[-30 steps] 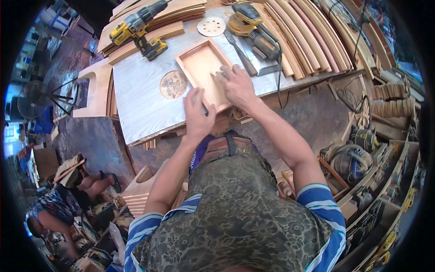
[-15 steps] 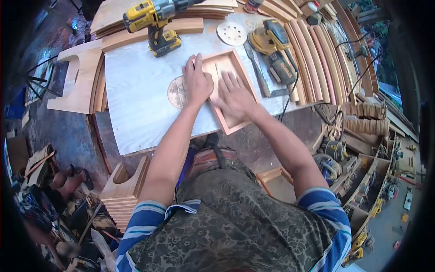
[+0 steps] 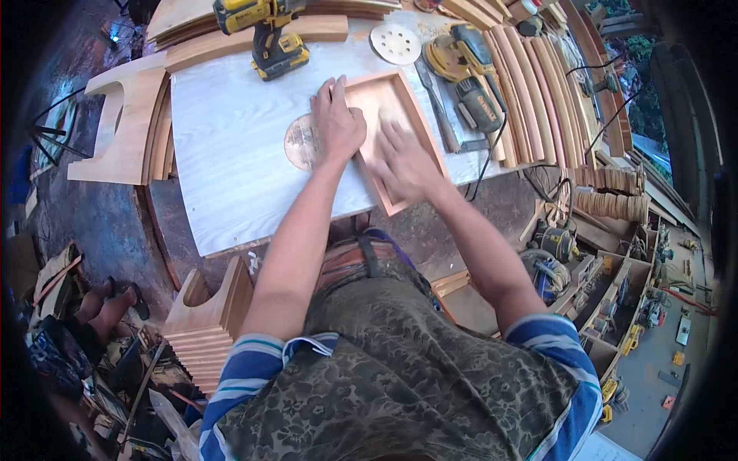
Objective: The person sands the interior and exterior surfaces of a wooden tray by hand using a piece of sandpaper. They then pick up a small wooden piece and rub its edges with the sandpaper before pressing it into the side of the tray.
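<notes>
A pale wood-grained bench top point(image 3: 231, 169) forms the work surface in front of me. On it, at the front edge, lies a shallow wooden tray point(image 3: 422, 123), open side up. Its long axis runs away from my body, with the far end canted slightly to the left. My left hand point(image 3: 338, 129) rests at the tray's left wall, toward the far half, fingers extended; I cannot tell whether they pinch the wall. My right hand point(image 3: 405, 163) is nearer the close end, reaching over the tray's floor with fingers outstretched and blurred; contact with the floor cannot be confirmed. Just left of the tray is a round patch point(image 3: 299, 143); just right, a flat-bladed tool point(image 3: 440, 107). Beyond the far end sit a perforated disc point(image 3: 395, 44) and, to its right, a yellow-and-black sander point(image 3: 478, 104). A cordless drill point(image 3: 270, 46) stands at far left.
</notes>
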